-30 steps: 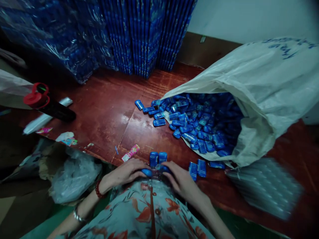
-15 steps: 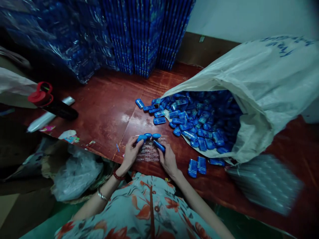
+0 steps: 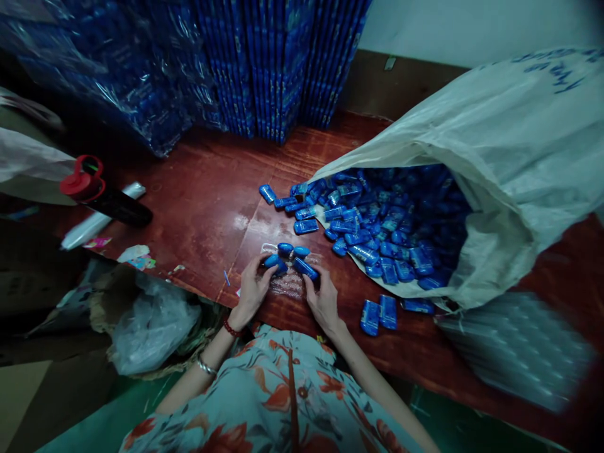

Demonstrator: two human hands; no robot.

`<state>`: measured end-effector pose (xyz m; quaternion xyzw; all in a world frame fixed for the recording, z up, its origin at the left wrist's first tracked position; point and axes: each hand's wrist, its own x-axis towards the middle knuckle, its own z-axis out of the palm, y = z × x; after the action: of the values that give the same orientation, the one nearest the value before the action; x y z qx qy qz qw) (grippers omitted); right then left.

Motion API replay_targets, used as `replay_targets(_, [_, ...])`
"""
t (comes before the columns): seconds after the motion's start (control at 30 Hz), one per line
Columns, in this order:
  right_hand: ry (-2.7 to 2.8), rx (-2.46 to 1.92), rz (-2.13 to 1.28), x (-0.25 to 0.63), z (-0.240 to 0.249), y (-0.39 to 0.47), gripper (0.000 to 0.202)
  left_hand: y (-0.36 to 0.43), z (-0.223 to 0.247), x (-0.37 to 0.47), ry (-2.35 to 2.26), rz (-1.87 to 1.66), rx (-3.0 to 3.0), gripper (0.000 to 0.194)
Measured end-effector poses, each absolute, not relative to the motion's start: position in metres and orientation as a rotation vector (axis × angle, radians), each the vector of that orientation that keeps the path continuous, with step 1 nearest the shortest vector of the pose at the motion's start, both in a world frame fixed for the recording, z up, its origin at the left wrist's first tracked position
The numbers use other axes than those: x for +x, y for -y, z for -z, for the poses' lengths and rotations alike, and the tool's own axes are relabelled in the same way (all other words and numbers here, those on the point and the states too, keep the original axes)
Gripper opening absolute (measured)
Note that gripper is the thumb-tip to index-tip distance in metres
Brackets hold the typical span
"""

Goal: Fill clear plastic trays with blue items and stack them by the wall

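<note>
Just inside the table edge [image 3: 189,283], left grip [image 3: 270,265] and right grip [image 3: 311,281] around blue packets [image 3: 304,268], room leftward.

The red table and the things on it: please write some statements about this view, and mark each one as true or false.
1. The white sack has its mouth open, with blue packets inside. True.
2. The bottle has a green lid. False: the bottle's lid is red.
3. The left hand and the right hand each hold a blue packet. True.
4. The beaded bracelet is on the right wrist. False: the beaded bracelet is on the left wrist.
5. All the loose packets are inside the sack. False: several lie outside it, on the red table.
6. Clear plastic is visible between the hands. True.
</note>
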<state>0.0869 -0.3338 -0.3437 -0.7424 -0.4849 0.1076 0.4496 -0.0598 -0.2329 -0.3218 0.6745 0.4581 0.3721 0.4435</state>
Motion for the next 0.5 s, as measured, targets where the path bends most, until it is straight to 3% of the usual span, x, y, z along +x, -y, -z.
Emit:
replay_targets(0.2, [1.209,-1.788,-0.255,0.092,0.338,0.329,0.023,0.217,0.31,-0.058,-1.146,-1.032,1.78,0.022])
replay_targets(0.3, [1.252,-1.772,-0.245,0.093,0.336,0.328,0.024,0.209,0.315,-0.058,-0.949,-0.907,2.023,0.018])
replay_targets(0.5, [1.314,-1.809,-0.192,0.093,0.342,0.33,0.032,0.205,0.318,-0.063,-0.622,-0.558,2.509,0.03])
